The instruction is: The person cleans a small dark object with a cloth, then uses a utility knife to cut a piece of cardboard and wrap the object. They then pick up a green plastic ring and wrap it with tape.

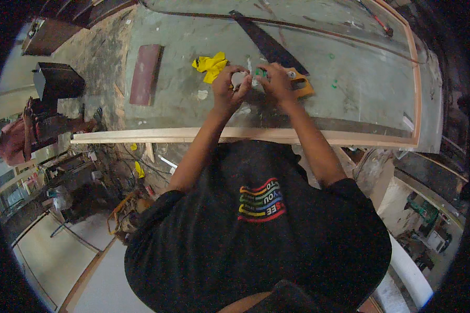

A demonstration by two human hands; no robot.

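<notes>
Fingers of the left hand [230, 89] curl around a small pale, roundish piece [238, 79], held above the worktop [183, 112], around the middle of its length and nearer the near edge than the far one. The fingers cover much of its outline, so what it is cannot be made out. Just beside it, the right hand [274, 82] has its thumb and fingers drawn close together; a spot of green and white shows there, but I cannot tell whether it is gripped or lies behind.

A saw [269, 44] slants from behind the right hand toward the far edge, its orange handle [304, 86] partly hidden by that hand. Crumpled yellow material [211, 65] lies just beyond the left hand, partly covered by it. A reddish-brown block [145, 74] rests near the left edge. Toward the far right corner, a red-handled tool [385, 28] is blurred.
</notes>
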